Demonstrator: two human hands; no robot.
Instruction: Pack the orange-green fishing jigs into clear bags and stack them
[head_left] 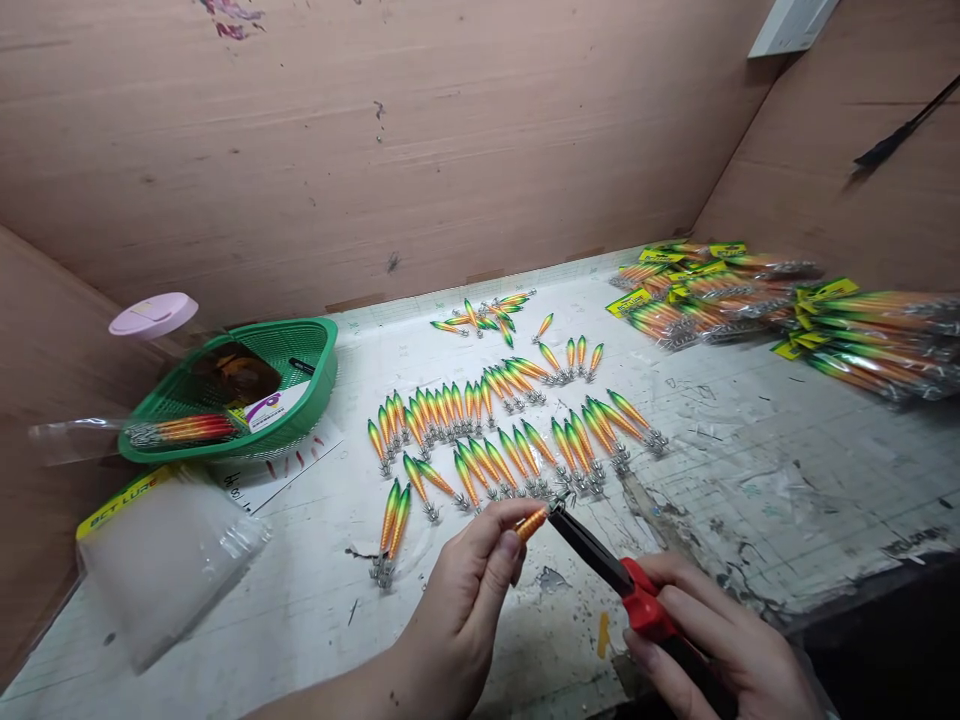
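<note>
Our left grip pinches a lure, right grip clasps pliers; if they slip, hooks could prick us.

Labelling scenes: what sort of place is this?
Likely a small fishing-lure workshop or packing bench: loose lures with metal hooks laid out in rows, a pile of bagged lures, and pliers in the right hand.

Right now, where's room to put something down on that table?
Mostly bare tabletop lies between the bagged squid jigs and right hand, and between the BCT LURE bags and left hand. Loose squid jigs crowd the middle.
</note>
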